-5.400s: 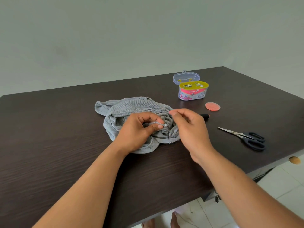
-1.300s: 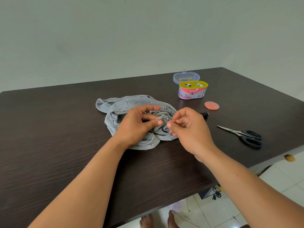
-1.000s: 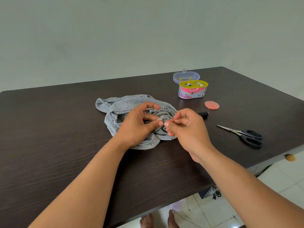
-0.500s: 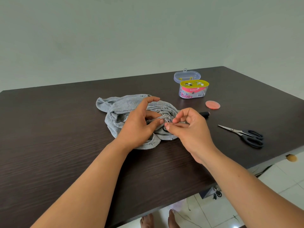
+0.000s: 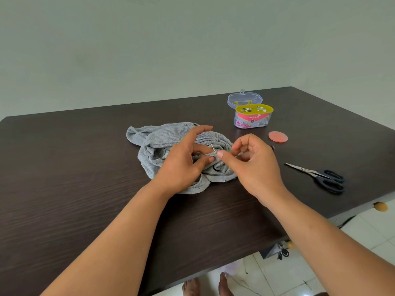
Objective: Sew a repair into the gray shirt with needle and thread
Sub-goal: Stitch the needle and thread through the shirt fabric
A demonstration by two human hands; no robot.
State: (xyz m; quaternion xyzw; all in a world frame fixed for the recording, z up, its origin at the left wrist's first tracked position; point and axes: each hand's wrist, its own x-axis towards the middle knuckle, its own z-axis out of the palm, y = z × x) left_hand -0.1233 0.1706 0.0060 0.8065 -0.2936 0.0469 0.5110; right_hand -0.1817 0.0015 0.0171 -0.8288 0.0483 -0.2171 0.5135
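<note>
Gray shirt [image 5: 171, 139] is pinched by the left hand [image 5: 183, 165], the right hand [image 5: 254, 165] pinching the needle [image 5: 213, 148]; scissors [image 5: 320, 176] lie beyond it, near the table [image 5: 64, 189] edge.

Bare forearms, no sleeves, no watch or rings on left hand [image 5: 181, 165] or right hand [image 5: 255, 167]. Short nails. Bare feet [image 5: 206, 285] below.

This looks like a room in a home rather than a workshop. A dark wood-grain worktop [image 5: 64, 189] stands against a bare, pale green wall [image 5: 149, 50], over a floor of white tiles [image 5: 363, 236]. The person's bare feet [image 5: 205, 287] show below the worktop's near edge. On top sit a small household sewing kit [image 5: 252, 118] (its clear lid open) and black-handled scissors [image 5: 320, 176].
</note>
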